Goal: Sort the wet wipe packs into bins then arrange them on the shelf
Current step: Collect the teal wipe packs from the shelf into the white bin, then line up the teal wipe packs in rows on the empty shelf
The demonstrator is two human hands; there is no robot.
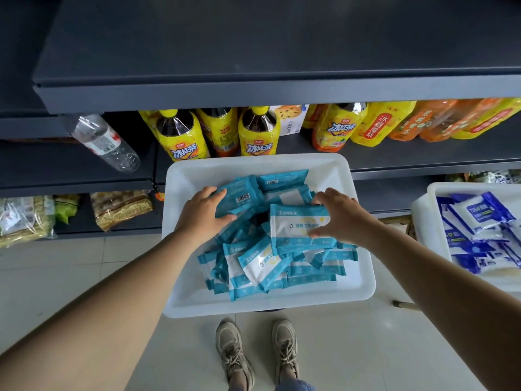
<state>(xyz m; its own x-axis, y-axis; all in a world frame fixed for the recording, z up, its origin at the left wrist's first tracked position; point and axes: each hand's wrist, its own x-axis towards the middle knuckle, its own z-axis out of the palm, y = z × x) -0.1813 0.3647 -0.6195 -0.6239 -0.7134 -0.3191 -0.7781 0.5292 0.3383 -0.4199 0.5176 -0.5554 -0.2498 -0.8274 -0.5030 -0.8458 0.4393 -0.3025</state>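
A white bin [180,303] in front of me holds a heap of several teal-and-white wet wipe packs [262,266]. My left hand [201,213] grips a teal pack [238,200] lying barcode side up at the top left of the heap, thumb under its near edge. My right hand [342,217] pinches the right end of another pack [298,224], label side up, between fingers and thumb. A second white bin [423,210] at the right holds several dark blue-and-white wipe packs [479,232]. A bare dark shelf board [253,46] runs across the top of the view.
The shelf below carries yellow iced-tea bottles [180,136], orange drink bottles [439,119] and a clear water bottle [105,142] lying on its side. Bagged snacks [121,208] fill the lowest shelf at the left. My shoes [256,354] stand on the tiled floor below the bin.
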